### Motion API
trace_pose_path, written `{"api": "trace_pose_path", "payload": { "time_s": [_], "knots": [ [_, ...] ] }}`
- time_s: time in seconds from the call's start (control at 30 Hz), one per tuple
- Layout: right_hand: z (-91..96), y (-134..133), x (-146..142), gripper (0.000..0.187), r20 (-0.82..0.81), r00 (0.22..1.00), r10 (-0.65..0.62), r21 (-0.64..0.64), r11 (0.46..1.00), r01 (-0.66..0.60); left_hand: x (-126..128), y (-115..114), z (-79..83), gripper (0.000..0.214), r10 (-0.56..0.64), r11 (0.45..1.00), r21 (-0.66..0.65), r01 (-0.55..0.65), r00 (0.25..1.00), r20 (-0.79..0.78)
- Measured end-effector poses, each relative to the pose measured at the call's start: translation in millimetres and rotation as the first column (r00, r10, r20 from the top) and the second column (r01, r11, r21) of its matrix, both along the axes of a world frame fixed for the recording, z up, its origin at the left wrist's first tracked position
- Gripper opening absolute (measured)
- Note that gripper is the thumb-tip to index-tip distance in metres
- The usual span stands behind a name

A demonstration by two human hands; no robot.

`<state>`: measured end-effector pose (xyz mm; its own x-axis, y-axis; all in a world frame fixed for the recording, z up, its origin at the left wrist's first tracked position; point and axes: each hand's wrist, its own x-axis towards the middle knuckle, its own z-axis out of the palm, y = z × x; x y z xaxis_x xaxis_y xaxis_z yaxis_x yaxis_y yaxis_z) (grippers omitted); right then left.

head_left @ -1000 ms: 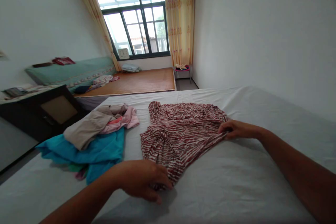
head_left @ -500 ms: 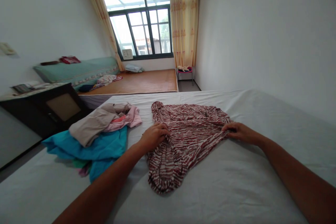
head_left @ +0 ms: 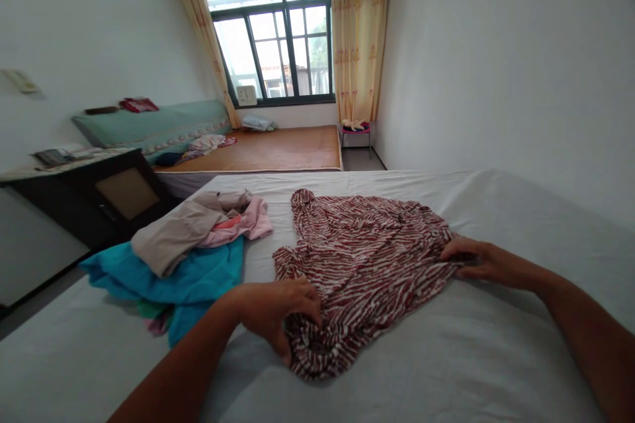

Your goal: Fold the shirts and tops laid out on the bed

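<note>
A crumpled garment, patterned in wavy dark-red and white stripes, lies spread on the white bedsheet. It has gathered, rounded ends, one at its far left corner and one at its near left. At the near left end is my left hand, its thumb and fingers apart and resting over the fabric. My right hand is closed on the garment's right edge, pinching cloth between thumb and fingers; some of its fingers are hidden beneath the palm.
Left of the garment lies a pile with a turquoise cloth, beige clothing and a pink piece. A dark cabinet stands at the left. Behind are another bed, a small stool and a curtained window.
My left hand has come from the garment's left middle down to its near left end. My right hand has moved right and slightly nearer, and the garment is spread wider.
</note>
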<state>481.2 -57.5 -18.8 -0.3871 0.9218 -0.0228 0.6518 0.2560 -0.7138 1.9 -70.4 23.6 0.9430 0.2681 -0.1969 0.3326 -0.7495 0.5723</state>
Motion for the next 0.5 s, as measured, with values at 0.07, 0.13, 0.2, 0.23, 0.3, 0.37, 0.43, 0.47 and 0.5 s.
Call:
{"api": "trace_pose_path", "payload": {
  "time_s": [0.07, 0.13, 0.2, 0.23, 0.3, 0.37, 0.43, 0.47, 0.5],
  "knots": [
    [-4.1, 2, 10, 0.045, 0.057, 0.998, 0.015, 0.101, 0.995, -0.021, 3, -2, 1.0, 0.052, 0.005, 0.999, 0.036, -0.004, 0.999, -0.036],
    [-10.6, 6, 17, 0.041, 0.102, 0.995, 0.009, 0.185, 0.982, -0.028, 4, -2, 1.9, 0.039, 0.02, 0.998, 0.058, -0.017, 0.999, -0.035],
    [-17.4, 11, 19, 0.037, 0.112, 0.994, -0.014, 0.249, 0.968, -0.015, 6, -1, 0.9, 0.027, 0.047, 0.996, 0.071, -0.047, 0.999, -0.006],
    [-20.1, 13, 18, 0.036, 0.105, 0.994, -0.034, 0.278, 0.96, 0.003, 6, -1, -0.3, 0.024, 0.074, 0.994, 0.076, -0.075, 0.997, 0.01],
    [-23.1, 15, 17, 0.038, 0.068, 0.992, -0.104, 0.327, 0.942, 0.076, 6, 1, -2.8, 0.022, 0.159, 0.984, 0.081, -0.161, 0.987, 0.029],
    [-22.1, 15, 15, 0.041, -0.014, 0.979, -0.205, 0.351, 0.915, 0.197, 4, 4, -4.2, 0.022, 0.279, 0.957, 0.064, -0.283, 0.958, 0.067],
    [-17.0, 13, 14, 0.043, -0.134, 0.939, -0.316, 0.353, 0.87, 0.343, 1, 7, -3.3, 0.02, 0.402, 0.914, -0.013, -0.405, 0.901, 0.164],
    [-13.1, 12, 13, 0.043, -0.202, 0.909, -0.365, 0.345, 0.842, 0.414, -1, 9, -1.9, 0.018, 0.459, 0.887, -0.076, -0.455, 0.858, 0.23],
    [-8.4, 10, 12, 0.043, -0.267, 0.875, -0.404, 0.328, 0.816, 0.476, -3, 11, 0.2, 0.018, 0.516, 0.856, -0.145, -0.496, 0.803, 0.296]
  ]
}}
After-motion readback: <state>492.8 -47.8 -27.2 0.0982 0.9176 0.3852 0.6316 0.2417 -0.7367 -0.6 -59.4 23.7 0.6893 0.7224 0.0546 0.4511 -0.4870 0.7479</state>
